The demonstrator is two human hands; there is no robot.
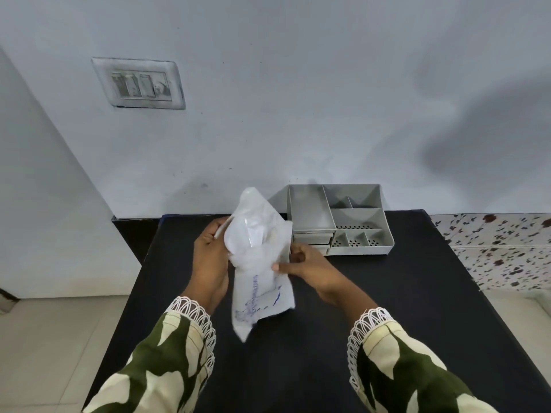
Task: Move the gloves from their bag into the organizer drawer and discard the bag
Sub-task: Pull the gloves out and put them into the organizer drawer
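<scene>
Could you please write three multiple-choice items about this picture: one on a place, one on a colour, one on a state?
1. Where does the grey organizer stand?
A. at the far edge of the table, against the wall
B. on the floor
C. at the table's near left corner

2. What colour is the table top?
A. white
B. black
C. red

3. How is the glove bag at this moment?
A. lying flat on the table, untouched
B. inside the organizer
C. held up between both hands

Answers:
1. A, since the organizer sits at the back of the table, just before the wall.
2. B, since the bare surface around the hands is black.
3. C, since the left hand and the right hand grip the bag from either side, above the table.
</scene>
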